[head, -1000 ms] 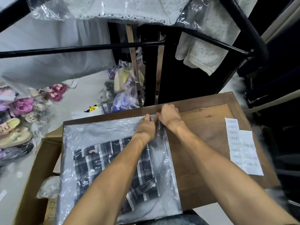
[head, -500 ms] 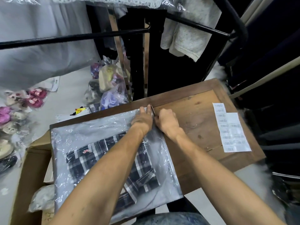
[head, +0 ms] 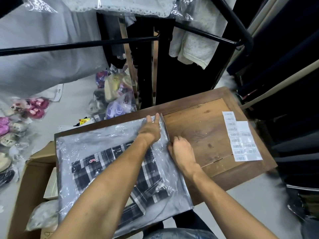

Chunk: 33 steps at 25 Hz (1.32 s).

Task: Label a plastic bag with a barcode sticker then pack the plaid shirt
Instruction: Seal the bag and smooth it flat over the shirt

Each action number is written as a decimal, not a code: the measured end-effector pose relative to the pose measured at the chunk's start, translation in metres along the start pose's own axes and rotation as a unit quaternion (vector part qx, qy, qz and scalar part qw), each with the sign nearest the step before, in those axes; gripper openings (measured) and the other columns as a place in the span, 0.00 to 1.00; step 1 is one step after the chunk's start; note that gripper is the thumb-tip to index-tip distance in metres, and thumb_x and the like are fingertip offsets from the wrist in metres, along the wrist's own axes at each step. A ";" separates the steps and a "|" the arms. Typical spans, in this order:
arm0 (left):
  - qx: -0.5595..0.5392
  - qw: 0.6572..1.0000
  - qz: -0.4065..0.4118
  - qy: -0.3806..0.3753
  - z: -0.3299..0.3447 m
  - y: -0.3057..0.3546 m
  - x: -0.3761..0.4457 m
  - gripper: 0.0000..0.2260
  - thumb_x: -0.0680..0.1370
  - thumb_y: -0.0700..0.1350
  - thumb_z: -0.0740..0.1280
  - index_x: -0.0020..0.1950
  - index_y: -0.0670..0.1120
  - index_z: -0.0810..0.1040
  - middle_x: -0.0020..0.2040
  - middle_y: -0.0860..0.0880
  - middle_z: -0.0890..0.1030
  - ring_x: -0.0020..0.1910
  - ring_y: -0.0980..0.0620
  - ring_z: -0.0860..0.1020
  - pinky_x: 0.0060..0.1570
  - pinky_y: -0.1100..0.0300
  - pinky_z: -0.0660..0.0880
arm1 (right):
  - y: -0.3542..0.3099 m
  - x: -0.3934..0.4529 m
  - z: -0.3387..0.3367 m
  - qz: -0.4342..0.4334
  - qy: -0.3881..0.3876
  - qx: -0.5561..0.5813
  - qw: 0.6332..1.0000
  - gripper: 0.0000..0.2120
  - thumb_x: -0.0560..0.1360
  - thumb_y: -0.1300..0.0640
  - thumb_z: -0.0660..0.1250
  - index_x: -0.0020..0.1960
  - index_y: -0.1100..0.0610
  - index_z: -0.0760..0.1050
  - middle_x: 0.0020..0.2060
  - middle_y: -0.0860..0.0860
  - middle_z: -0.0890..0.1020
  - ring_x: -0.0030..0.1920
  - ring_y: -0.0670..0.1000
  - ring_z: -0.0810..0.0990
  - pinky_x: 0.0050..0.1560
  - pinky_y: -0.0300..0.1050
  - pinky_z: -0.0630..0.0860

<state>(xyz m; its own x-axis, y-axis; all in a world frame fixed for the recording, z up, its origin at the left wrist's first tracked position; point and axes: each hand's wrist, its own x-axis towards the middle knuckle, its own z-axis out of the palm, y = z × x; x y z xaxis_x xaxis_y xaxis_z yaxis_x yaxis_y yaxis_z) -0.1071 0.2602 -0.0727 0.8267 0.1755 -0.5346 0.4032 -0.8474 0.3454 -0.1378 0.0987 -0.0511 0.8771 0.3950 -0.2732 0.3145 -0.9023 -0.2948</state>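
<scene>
Sealing the plastic bag (head: 96, 152), we see the plaid shirt (head: 110, 171) already inside it on the counter (head: 198, 128). Our right hand (head: 181, 150), fingers pinching the flap edge, has slid nearer along the seam; the left hand (head: 150, 130) presses flat, fingers released. Beyond, the barcode sheet (head: 241, 138) lies apart.

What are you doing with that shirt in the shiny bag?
A person is packing a plaid shirt inside a clear plastic bag on a wooden table. The left hand presses the bag flat while the right hand works along its open edge. A sheet of barcode stickers lies nearby.
</scene>
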 end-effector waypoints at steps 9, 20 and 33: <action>0.075 0.988 0.128 0.032 0.016 0.010 -0.085 0.38 0.77 0.48 0.70 0.83 0.55 0.54 0.75 0.44 0.65 0.72 0.43 0.68 0.71 0.43 0.68 | 0.000 0.024 -0.027 0.133 -0.056 0.152 0.978 0.21 0.83 0.52 0.60 0.56 0.70 0.80 0.56 0.68 0.83 0.59 0.66 0.81 0.57 0.50 0.76; 0.209 0.977 0.025 -0.037 0.015 0.048 -0.065 0.45 0.74 0.53 0.75 0.83 0.47 0.51 0.73 0.41 0.60 0.72 0.40 0.61 0.69 0.44 0.69 | 0.014 0.025 -0.024 0.146 -0.067 0.184 0.970 0.16 0.76 0.50 0.69 0.48 0.64 0.84 0.48 0.65 0.85 0.53 0.65 0.83 0.53 0.49 0.79; 0.116 0.991 0.060 0.029 0.025 0.041 -0.074 0.35 0.79 0.50 0.66 0.83 0.49 0.53 0.70 0.42 0.64 0.70 0.41 0.65 0.71 0.43 0.66 | 0.054 -0.045 -0.011 0.111 -0.153 0.161 0.969 0.16 0.77 0.52 0.68 0.36 0.61 0.80 0.41 0.60 0.86 0.45 0.60 0.84 0.42 0.42 0.72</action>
<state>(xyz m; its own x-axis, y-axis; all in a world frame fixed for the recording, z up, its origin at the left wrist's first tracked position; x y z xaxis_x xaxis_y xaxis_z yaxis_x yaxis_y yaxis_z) -0.1617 0.2004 -0.0382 0.8874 0.0885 -0.4523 0.2041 -0.9554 0.2135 -0.1563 0.0307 -0.0447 0.7456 0.2751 -0.6069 -0.0425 -0.8893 -0.4553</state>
